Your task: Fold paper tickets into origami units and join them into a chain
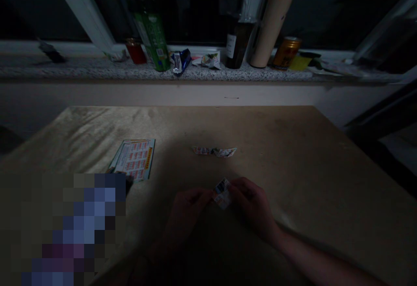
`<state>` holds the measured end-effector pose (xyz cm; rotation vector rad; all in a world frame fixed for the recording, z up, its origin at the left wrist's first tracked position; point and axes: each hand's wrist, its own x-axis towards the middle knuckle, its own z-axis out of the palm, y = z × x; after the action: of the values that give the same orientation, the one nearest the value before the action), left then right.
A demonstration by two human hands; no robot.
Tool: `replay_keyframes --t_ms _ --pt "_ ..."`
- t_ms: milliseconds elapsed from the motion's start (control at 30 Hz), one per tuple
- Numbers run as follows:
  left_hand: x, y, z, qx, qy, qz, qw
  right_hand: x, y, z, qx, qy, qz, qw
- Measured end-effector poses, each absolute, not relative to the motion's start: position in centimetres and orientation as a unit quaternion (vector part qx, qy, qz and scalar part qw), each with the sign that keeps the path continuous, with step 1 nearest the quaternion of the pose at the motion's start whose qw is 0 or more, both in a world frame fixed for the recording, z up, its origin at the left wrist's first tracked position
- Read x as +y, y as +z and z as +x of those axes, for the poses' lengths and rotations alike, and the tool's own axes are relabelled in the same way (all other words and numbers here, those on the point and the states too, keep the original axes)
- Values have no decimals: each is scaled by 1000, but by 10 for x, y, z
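Observation:
A small folded piece of printed paper (223, 194) is held up between my two hands, a little above the table. My left hand (189, 207) pinches its left corner with thumb and finger. On the opposite side, my right hand (250, 203) grips the paper's right edge, fingers curled. Farther out on the table lies a narrow, twisted paper strip (214, 151) with print on it, pinched at its middle like a bow. To the left rests a stack of printed sheets (135, 159) with red and yellow blocks. The light is dim, so the folds are hard to make out.
The brown table (276, 142) reaches a granite windowsill (202, 74). On the sill stand a green bottle (153, 40), a red jar (135, 52), a dark cup with a straw (239, 44), a cardboard tube (272, 21) and a golden can (287, 53). Blurred blocks cover the lower left.

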<state>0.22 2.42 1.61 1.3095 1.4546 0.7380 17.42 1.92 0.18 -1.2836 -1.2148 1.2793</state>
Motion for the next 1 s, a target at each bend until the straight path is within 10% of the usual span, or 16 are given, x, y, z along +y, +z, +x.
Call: replay_keyframes --t_ms 1000 --pt "23 15 2 580 305 596 463 18 0 176 -515 507 -518 457"
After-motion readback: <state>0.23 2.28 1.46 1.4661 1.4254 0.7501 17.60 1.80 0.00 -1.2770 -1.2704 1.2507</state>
